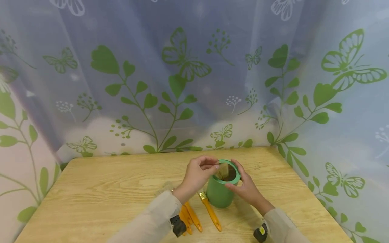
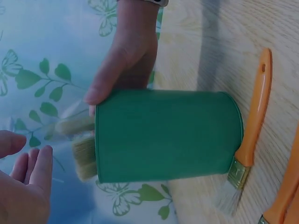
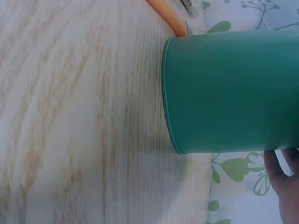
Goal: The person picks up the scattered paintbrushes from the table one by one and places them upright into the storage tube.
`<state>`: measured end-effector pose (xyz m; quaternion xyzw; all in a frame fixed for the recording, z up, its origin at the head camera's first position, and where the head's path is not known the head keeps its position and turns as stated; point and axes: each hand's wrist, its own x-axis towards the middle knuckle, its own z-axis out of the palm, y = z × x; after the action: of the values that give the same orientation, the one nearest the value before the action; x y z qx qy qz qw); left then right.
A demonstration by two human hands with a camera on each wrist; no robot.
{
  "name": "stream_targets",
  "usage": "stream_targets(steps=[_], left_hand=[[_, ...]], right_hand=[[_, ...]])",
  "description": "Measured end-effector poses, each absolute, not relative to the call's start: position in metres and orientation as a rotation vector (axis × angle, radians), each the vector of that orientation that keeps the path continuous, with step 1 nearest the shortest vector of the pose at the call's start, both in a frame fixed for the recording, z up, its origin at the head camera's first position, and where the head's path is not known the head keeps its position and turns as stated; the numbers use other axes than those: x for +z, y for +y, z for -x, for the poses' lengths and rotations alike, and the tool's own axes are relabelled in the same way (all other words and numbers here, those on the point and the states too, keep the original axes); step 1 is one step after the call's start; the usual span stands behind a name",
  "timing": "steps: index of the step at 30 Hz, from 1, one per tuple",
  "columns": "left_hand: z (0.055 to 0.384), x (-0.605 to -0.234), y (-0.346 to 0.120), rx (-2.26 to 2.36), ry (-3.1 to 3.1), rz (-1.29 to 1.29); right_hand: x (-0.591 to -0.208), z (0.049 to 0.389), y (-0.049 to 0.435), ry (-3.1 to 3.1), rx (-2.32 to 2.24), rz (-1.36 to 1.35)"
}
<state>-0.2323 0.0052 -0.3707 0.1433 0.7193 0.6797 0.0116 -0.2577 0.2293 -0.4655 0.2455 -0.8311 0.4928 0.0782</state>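
A green cylindrical container point(image 1: 221, 195) stands upright on the table, with paintbrush bristles point(image 2: 85, 156) showing above its rim. My right hand point(image 1: 247, 189) grips the container near the rim, thumb at the front and fingers around the far side. Beside the opening is my left hand point(image 1: 197, 175); in the left wrist view its thumb and fingers are apart, with nothing between them, close to the bristles. A paintbrush with an orange handle point(image 1: 211, 211) lies against the base of the container. Several more orange-handled paintbrushes point(image 1: 192, 217) lie together under my left wrist, their bristles partly hidden.
The wooden table point(image 1: 121, 192) reaches back to a curtain point(image 1: 197, 101) printed with leaves and butterflies, which also hangs along both sides. Bare wood shows left of the brushes and right of the container.
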Motion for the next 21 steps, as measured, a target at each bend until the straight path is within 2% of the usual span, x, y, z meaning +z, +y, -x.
stream_targets(steps=[9,21], left_hand=[[0.238,-0.385,-0.029,2.155,2.255,-0.381],[0.226,-0.425,-0.098,2.018,2.392,0.002]], right_hand=[[-0.466,0.258,0.229,-2.489,1.470,-0.716],[-0.467,0.258,0.229,-2.491,1.455,-0.725]])
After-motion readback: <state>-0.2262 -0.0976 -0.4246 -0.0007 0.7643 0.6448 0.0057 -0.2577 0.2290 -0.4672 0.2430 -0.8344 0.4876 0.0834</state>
